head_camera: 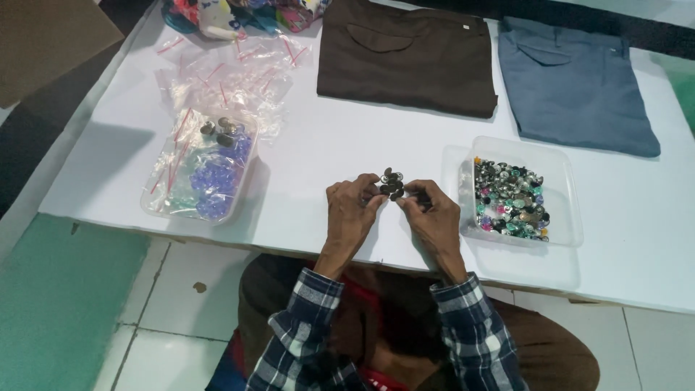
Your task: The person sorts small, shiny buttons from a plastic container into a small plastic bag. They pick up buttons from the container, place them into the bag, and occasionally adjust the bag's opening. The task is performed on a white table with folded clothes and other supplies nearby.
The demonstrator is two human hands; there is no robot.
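Observation:
My left hand (350, 210) and my right hand (434, 216) meet near the front edge of the white table (340, 137). Between their fingertips they hold a small cluster of dark metal buttons (392, 184) inside what looks like a tiny clear bag; the bag itself is hard to make out. Both hands pinch it from either side. Just right of my right hand stands a clear plastic tub (557, 181) holding several mixed coloured and silver buttons (510, 200).
At the left a clear tray (163, 203) holds small zip bags of blue, green and dark buttons. Empty zip bags (232, 80) lie behind it. Folded brown trousers (405, 54) and blue-grey trousers (575, 83) lie at the back. The floor is tiled.

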